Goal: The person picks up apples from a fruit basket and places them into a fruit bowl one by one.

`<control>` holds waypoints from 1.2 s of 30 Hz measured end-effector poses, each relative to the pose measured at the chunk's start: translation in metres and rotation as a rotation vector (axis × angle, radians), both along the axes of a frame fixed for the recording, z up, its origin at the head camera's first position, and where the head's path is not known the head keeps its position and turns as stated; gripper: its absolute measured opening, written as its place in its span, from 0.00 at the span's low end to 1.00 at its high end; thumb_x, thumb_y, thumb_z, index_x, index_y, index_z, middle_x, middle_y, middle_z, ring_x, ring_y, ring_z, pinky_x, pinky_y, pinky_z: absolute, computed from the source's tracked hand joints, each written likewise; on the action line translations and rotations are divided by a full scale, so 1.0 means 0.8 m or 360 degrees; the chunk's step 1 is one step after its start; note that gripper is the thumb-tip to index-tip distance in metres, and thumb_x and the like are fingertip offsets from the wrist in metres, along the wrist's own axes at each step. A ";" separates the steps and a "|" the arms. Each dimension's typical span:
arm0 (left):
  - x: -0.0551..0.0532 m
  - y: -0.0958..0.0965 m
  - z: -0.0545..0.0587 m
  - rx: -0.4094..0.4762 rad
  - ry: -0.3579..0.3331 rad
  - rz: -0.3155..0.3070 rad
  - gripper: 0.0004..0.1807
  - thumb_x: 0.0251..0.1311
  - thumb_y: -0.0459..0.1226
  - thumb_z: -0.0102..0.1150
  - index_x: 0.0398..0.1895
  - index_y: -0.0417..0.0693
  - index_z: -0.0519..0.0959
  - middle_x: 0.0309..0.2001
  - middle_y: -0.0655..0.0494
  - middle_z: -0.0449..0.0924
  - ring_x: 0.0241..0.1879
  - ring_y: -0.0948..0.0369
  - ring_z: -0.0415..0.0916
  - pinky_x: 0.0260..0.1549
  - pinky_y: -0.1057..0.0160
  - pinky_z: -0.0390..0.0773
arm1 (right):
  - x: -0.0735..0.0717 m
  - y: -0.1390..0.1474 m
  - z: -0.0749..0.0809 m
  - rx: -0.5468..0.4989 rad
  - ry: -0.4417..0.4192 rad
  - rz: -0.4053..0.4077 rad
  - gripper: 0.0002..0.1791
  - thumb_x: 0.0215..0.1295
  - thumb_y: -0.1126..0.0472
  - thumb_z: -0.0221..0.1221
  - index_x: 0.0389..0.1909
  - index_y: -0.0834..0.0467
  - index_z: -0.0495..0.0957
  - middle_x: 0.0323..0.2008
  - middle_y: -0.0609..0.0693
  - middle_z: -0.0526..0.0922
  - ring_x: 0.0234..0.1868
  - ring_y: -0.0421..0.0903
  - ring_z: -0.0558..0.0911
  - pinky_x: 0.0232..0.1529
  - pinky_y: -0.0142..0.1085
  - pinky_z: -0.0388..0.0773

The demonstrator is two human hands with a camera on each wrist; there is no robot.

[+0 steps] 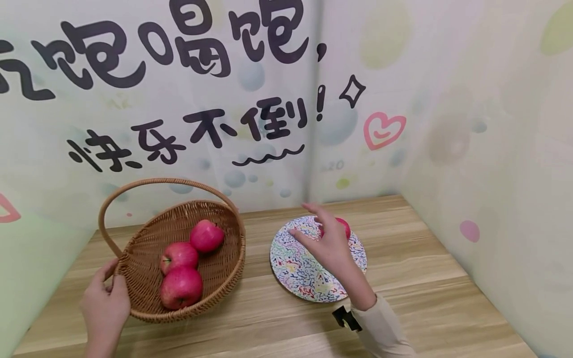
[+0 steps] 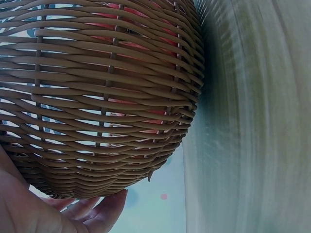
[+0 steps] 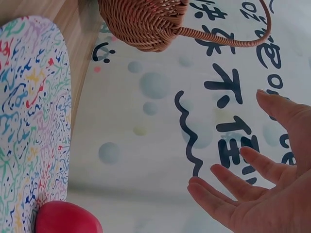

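Observation:
A brown wicker basket (image 1: 212, 304) with an arched handle stands on the left of the table. Inside lie three red apples, one farther back (image 1: 207, 236), one in the middle (image 1: 179, 257) and one nearest (image 1: 181, 287). My left hand (image 1: 106, 303) grips the basket's left rim beside the handle's base, fingers bent over the edge. To the right is a round plate (image 1: 288, 271) with a multicoloured squiggle pattern. On its far right part rests another red apple (image 1: 343, 227), partly hidden by my right hand (image 1: 333, 243). That hand hovers over the plate, fingers spread, holding nothing.
The wood-grain table (image 1: 403, 298) meets a printed wall (image 1: 268, 179) with large dark characters at the back. A pale wall (image 1: 492, 174) borders the right side. A dark clip-like piece (image 1: 346, 318) sits at the right sleeve's cuff.

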State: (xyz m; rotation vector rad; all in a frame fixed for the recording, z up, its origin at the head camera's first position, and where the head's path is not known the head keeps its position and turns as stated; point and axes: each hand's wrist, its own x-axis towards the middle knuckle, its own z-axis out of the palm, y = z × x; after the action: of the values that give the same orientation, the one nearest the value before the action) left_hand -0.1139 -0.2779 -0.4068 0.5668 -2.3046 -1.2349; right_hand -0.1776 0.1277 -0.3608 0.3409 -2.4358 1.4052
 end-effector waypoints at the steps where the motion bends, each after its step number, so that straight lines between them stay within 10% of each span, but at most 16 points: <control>1: 0.000 0.000 0.000 0.0001 0.0001 0.0000 0.28 0.75 0.33 0.37 0.73 0.27 0.69 0.71 0.27 0.70 0.26 0.97 0.59 0.18 0.82 0.68 | 0.000 -0.001 0.000 0.0003 0.0006 0.0010 0.38 0.61 0.58 0.76 0.72 0.58 0.75 0.71 0.57 0.77 0.66 0.64 0.78 0.63 0.58 0.79; 36: 0.001 0.002 0.004 -0.0043 -0.0038 0.0009 0.28 0.75 0.32 0.38 0.73 0.28 0.69 0.69 0.26 0.71 0.24 0.94 0.60 0.17 0.79 0.68 | 0.013 -0.057 0.004 0.0194 0.0118 0.0308 0.33 0.61 0.58 0.76 0.67 0.61 0.79 0.65 0.56 0.83 0.69 0.56 0.78 0.69 0.53 0.75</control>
State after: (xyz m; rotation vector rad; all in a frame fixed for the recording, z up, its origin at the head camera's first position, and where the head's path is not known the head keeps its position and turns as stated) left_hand -0.1128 -0.2763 -0.4040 0.5810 -2.3341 -1.1986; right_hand -0.1671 0.0825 -0.3577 0.6615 -2.4882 1.2944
